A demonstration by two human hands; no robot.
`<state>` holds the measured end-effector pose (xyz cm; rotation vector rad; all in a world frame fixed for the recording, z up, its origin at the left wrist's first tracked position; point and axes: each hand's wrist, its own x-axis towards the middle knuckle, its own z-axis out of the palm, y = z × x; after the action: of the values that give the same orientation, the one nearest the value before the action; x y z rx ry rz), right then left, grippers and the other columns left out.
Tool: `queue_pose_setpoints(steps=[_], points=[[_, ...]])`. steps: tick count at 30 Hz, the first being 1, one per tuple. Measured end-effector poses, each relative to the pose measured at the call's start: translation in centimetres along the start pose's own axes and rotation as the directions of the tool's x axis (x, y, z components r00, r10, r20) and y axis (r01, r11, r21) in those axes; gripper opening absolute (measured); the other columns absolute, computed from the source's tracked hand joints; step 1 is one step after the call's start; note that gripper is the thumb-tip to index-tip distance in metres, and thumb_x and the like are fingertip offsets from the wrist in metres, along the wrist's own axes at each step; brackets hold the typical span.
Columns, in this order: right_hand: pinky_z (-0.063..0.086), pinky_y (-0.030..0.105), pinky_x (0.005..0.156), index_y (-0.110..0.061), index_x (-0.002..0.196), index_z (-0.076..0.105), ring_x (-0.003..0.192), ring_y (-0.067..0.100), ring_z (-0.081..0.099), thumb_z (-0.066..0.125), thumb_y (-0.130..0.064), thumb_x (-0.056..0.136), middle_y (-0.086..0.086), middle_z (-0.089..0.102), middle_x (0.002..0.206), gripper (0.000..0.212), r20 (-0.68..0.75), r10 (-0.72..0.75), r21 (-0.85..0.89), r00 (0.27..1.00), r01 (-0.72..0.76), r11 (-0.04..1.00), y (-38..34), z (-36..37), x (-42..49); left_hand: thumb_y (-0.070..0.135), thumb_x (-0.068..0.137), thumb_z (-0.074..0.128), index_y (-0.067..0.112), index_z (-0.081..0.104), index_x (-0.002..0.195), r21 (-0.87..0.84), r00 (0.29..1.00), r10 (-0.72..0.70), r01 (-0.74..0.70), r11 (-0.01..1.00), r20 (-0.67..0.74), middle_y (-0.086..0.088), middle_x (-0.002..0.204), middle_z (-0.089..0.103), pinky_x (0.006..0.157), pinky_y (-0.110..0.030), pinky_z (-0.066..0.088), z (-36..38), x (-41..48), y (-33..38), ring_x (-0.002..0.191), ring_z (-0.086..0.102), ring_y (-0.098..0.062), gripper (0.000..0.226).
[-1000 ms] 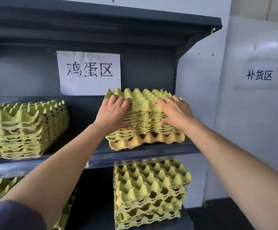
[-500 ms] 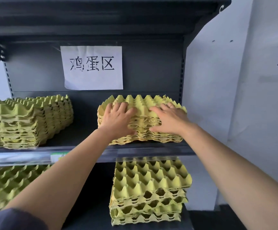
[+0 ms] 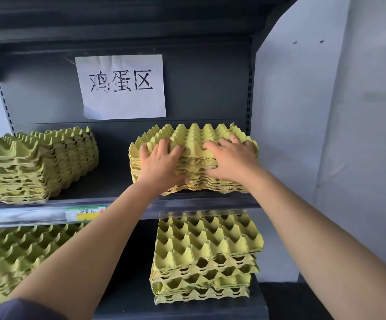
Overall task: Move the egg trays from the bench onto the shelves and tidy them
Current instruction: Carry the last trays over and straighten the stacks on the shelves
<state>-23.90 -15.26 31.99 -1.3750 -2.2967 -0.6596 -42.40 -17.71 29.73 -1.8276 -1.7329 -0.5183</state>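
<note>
1. The neighbouring stack (image 3: 37, 165) sits on the same shelf (image 3: 210, 203), at 9 o'clock from the work and well apart. Its front line looks a fair guide to match.
2. The left grip (image 3: 162, 162) holds the tray stack (image 3: 194, 137) at its front face, fingers over the top, thumb low.
3. That stack rests at the shelf's right end and seems slightly turned. Ease it toward 12 o'clock and square it.
4. The right grip (image 3: 231, 160) clasps the same front face. Press evenly so no layer slips.

Tray stack (image 3: 194, 144) on shelf (image 3: 210, 200), right.
</note>
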Motion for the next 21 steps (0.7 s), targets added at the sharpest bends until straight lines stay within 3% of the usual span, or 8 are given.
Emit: queue_pose_setpoints(steps=[7, 10, 12, 15, 17, 21], points=[[0.036, 0.045, 0.089, -0.030, 0.136, 0.033, 0.126, 0.029, 0.036, 0.055, -0.051, 0.082, 0.007, 0.049, 0.130, 0.063, -0.060, 0.015, -0.008, 0.998, -0.015, 1.000, 0.3, 1.0, -0.7, 0.062, 0.073, 0.062, 0.028, 0.031, 0.138, 0.015, 0.999, 0.023, -0.022, 1.000, -0.026, -0.011, 0.142, 0.027, 0.109, -0.055, 0.006, -0.1, -0.4, 0.8, 0.130, 0.036, -0.026, 0.080], [0.032, 0.050, 0.098, -0.030, 0.139, 0.032, 0.130, 0.030, 0.033, 0.058, -0.051, 0.084, 0.007, 0.042, 0.137, 0.064, -0.087, 0.002, -0.013, 0.996, -0.003, 1.000, 0.4, 0.9, -1.2, 0.060, 0.077, 0.059, 0.029, 0.030, 0.139, 0.016, 1.000, 0.016, -0.016, 1.000, -0.014, -0.010, 0.146, 0.024, 0.110, -0.056, 0.005, -0.9, -0.7, 0.8, 0.133, 0.031, -0.028, 0.076], [0.033, 0.053, 0.100, -0.026, 0.136, 0.042, 0.128, 0.031, 0.037, 0.063, -0.044, 0.083, 0.007, 0.043, 0.137, 0.060, -0.187, -0.023, 0.025, 0.982, 0.028, 0.999, 0.5, 1.0, -2.2, 0.053, 0.078, 0.062, 0.027, 0.035, 0.138, 0.007, 0.995, 0.039, -0.038, 0.999, -0.087, -0.011, 0.146, 0.027, 0.110, -0.057, 0.008, -1.2, -1.6, 1.1, 0.133, 0.031, -0.032, 0.070], [0.048, 0.046, 0.084, -0.014, 0.117, 0.059, 0.109, 0.032, 0.053, 0.062, -0.029, 0.082, 0.010, 0.056, 0.120, 0.039, -0.438, -0.095, 0.073, 0.894, 0.141, 0.987, 0.9, 1.7, -4.4, 0.039, 0.074, 0.070, 0.021, 0.054, 0.121, -0.016, 0.936, 0.141, -0.154, 0.988, -0.322, -0.011, 0.127, 0.051, 0.102, -0.057, 0.028, -0.6, -3.8, 1.6, 0.116, 0.049, -0.036, 0.053], [0.052, 0.038, 0.072, -0.009, 0.108, 0.064, 0.097, 0.028, 0.058, 0.056, -0.023, 0.085, 0.009, 0.060, 0.109, 0.028, -0.523, -0.118, 0.132, 0.844, 0.217, 0.967, 0.8, 2.7, -6.4, 0.037, 0.080, 0.058, 0.022, 0.054, 0.112, -0.048, 0.880, 0.206, -0.249, 0.967, -0.429, -0.008, 0.113, 0.059, 0.093, -0.047, 0.037, 0.1, -5.6, 2.4, 0.102, 0.056, -0.033, 0.036], [0.054, 0.034, 0.062, -0.008, 0.100, 0.068, 0.082, 0.023, 0.063, 0.053, -0.017, 0.086, 0.004, 0.066, 0.095, 0.022, -0.521, -0.161, 0.243, 0.838, 0.327, 0.913, -0.4, 5.8, -10.3, 0.027, 0.086, 0.047, 0.015, 0.064, 0.098, -0.123, 0.838, 0.367, -0.447, 0.886, -0.404, -0.003, 0.095, 0.064, 0.070, -0.036, 0.044, 1.9, -9.0, 4.3, 0.081, 0.059, -0.027, 0.024]])
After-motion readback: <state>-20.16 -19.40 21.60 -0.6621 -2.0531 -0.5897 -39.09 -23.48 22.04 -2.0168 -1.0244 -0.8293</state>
